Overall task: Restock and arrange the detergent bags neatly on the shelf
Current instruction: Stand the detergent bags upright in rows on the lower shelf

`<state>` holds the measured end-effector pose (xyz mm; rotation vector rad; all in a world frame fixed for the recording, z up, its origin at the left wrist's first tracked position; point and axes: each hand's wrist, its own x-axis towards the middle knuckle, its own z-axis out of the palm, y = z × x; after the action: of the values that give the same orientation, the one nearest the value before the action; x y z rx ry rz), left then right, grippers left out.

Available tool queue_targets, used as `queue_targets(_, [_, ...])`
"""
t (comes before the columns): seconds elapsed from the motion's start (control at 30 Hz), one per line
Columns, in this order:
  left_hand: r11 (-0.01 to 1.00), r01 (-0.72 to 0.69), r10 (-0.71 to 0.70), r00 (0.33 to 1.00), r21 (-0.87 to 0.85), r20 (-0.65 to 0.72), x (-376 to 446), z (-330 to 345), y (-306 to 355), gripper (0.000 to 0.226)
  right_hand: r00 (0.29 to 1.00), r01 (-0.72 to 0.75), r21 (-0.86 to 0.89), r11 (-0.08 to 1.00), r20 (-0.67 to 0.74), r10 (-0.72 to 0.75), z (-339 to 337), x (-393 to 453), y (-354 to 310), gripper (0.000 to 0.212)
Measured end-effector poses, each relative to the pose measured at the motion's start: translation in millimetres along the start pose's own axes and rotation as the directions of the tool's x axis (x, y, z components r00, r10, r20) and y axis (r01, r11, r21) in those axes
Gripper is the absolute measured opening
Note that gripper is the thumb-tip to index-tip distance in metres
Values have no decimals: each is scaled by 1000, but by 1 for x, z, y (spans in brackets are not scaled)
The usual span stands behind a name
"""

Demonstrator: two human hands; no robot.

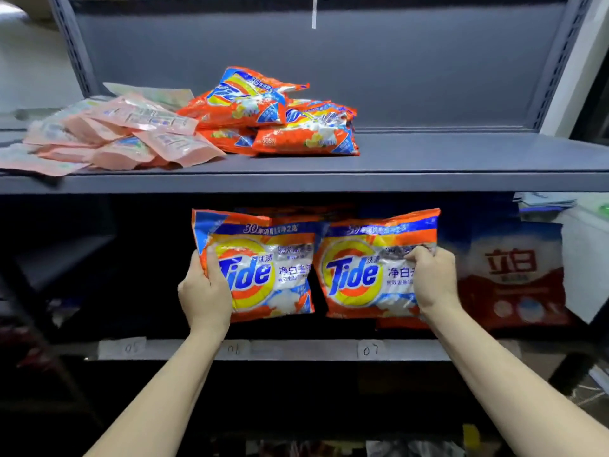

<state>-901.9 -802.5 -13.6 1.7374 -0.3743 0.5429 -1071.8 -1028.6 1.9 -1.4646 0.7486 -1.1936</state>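
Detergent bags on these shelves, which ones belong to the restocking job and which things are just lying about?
Job:
- left Tide bag, held by left hand
- right Tide bag, held by right hand
- Tide pile on upper shelf

Lying about:
- pink pouches
- red-and-white bag
- label 07

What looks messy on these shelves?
On the upper shelf, the orange bags lie in a loose heap, tilted across each other, and the pink pouches beside them are scattered flat at mixed angles. Neither group stands in rows.
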Motion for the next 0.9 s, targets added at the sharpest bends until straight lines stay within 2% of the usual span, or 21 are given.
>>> queue_targets(0.1, [989,56,-54,998,139,-19,5,11,-33,34,994,-78,-75,994,69,84,13,1,23,45])
queue_targets(0.2, [974,126,-120,992,187,-46,14,21,-65,32,990,-135,-126,983,30,140,32,7,50,32])
queue_targets(0.27, [968,176,-173,984,180,-37,24,28,-84,22,983,-185,-92,978,-19,184,45,12,65,19])
queue_targets(0.33, [970,195,-192,981,147,-31,37,38,-101,23,976,-217,-43,975,-12,217,62,19,75,18])
queue_targets(0.43, [988,137,-137,991,71,-2,58,61,-123,43,985,-169,-75,983,16,170,90,36,88,27])
queue_targets(0.53, [998,38,-39,999,40,34,77,87,-145,45,979,-199,-28,980,38,200,112,56,103,16])
queue_targets(0.63, [994,57,-65,993,89,94,90,110,-163,49,981,-171,-24,985,90,172,129,73,115,24])
queue_targets(0.7, [987,112,-122,989,115,84,99,124,-172,48,986,-129,-81,988,97,137,139,85,112,20])
queue_targets(0.83, [982,177,-181,982,71,53,118,145,-188,48,986,-79,-347,934,113,125,150,118,108,15])
queue_targets(0.9, [985,171,-172,983,22,72,124,155,-194,49,990,-79,-355,932,80,114,160,131,112,13])
